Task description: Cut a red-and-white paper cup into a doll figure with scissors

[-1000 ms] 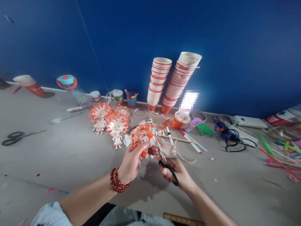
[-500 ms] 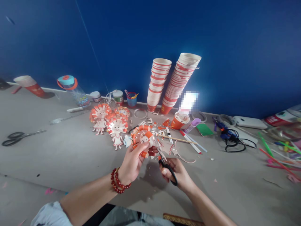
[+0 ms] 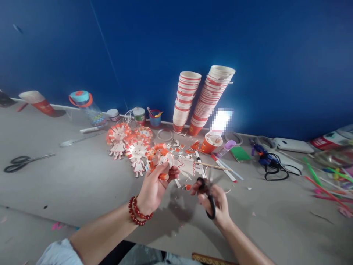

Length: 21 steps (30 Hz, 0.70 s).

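Observation:
Between the thumb and fingers of my left hand is a paper doll with curled orange strips round its head and a white dress with a red zigzag line. My left fingers cover part of its head. To the right, my right hand grips black-handled scissors. Their blades point up and away, blurred by motion, apart from the doll. Similar finished-looking paper dolls with orange and white fringes lie left of the held one. Orange and white paper scraps lie behind my hands.
Two tall leaning stacks of paper cups stand by the blue wall. A cup of scraps sits before a bright phone screen. Further out are a glue gun, spare scissors, a bottle and markers.
My right hand with the scissors has moved right, away from the doll, and the scissors have turned upward. The doll's dress now shows more fully. My left hand has shifted slightly left.

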Each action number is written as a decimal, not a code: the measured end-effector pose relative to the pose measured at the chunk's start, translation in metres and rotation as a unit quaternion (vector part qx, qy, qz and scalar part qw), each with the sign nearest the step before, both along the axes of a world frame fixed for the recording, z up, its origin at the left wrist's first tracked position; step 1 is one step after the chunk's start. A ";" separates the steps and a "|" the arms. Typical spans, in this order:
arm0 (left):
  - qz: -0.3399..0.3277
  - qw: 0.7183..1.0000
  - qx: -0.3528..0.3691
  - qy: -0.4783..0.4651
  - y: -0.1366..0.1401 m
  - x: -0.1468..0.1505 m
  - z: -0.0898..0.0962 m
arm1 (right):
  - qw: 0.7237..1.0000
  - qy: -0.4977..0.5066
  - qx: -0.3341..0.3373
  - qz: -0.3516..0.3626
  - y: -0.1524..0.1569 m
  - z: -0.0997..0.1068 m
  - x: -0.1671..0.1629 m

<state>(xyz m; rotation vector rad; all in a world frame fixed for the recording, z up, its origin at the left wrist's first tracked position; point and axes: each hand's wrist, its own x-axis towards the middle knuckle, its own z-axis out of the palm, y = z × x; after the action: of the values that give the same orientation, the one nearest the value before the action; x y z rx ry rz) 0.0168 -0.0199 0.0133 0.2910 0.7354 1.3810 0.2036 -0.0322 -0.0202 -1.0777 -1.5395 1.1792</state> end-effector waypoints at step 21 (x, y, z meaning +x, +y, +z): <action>-0.091 0.995 -0.008 -0.030 -0.016 0.020 -0.010 | 0.973 0.201 -0.051 -0.106 -0.005 -0.019 -0.011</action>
<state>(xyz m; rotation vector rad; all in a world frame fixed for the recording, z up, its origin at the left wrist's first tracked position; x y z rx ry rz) 0.0368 -0.0355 0.0030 0.2952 0.6534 1.2053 0.1922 -0.0371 -0.0391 -0.9699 -1.0364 1.2477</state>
